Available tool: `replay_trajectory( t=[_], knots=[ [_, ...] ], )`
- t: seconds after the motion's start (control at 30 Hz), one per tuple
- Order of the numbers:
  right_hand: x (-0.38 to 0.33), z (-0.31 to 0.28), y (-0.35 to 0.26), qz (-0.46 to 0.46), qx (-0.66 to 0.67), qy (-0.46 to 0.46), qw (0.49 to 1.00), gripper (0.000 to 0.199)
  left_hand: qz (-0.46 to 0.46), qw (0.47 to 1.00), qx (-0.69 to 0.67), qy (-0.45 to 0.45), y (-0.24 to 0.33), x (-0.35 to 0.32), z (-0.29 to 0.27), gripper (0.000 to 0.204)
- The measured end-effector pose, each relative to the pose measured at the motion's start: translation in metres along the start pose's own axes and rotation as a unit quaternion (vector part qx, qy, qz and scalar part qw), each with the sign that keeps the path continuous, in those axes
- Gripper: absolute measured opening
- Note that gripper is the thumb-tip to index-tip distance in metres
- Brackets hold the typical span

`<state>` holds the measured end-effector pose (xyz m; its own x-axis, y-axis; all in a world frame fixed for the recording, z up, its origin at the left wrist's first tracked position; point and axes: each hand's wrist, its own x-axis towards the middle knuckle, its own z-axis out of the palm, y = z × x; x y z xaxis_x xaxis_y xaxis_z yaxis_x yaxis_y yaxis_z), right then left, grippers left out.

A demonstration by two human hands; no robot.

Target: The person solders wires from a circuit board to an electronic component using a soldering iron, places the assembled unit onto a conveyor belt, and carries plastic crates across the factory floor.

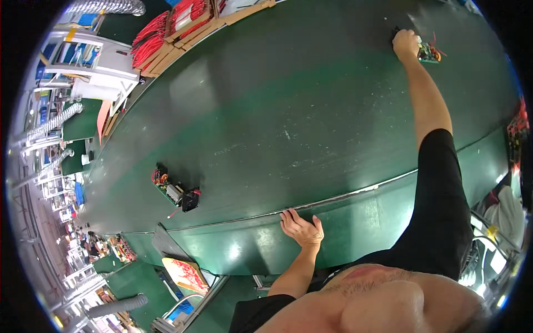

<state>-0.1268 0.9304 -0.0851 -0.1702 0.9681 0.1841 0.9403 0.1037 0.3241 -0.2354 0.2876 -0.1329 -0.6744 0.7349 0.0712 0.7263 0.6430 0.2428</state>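
Observation:
My right hand [407, 45] reaches far out over the green work surface [266, 127]. Its fingers are curled round the near side of a circuit board [429, 53] with colourful parts and a red wire sticking up. A small black part shows just left of the fingers; the fingertips themselves are partly hidden. My left hand [302, 228] rests on the near edge of the surface, fingers spread, holding nothing. A second circuit board [173, 190], with a grey block, a black part and short red wires, lies to the left, well away from both hands.
Cardboard trays [189, 36] of red wires line the far left edge. A carton with red wires [186, 276] stands below the near left edge. White frames and flexible silver ducts [53, 122] fill the left side. Another person's grey sleeve [506, 216] shows at the right.

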Motion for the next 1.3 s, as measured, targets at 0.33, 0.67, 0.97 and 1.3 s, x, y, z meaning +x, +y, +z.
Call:
replay_trajectory(
  t=[0.33,0.67,0.97,1.3],
  knots=[
    [-0.176,-0.095,0.134,-0.105,0.217,0.01,0.97,0.033,-0.011,1.0,0.02,0.007,-0.008,-0.006,-0.003,0.077],
    [-0.532,-0.16,0.168,-0.15,0.312,0.023,0.938,0.028,0.007,0.996,0.049,0.071,-0.01,-0.012,0.002,0.073],
    [-0.733,-0.13,0.125,-0.048,0.38,-0.021,0.924,0.044,0.016,0.991,0.032,0.132,-0.019,-0.02,0.024,0.084],
    [-1.084,-0.261,0.159,0.003,0.433,-0.159,0.887,0.057,0.329,0.939,-0.097,0.004,-0.098,-0.055,0.003,0.095]
  ],
)
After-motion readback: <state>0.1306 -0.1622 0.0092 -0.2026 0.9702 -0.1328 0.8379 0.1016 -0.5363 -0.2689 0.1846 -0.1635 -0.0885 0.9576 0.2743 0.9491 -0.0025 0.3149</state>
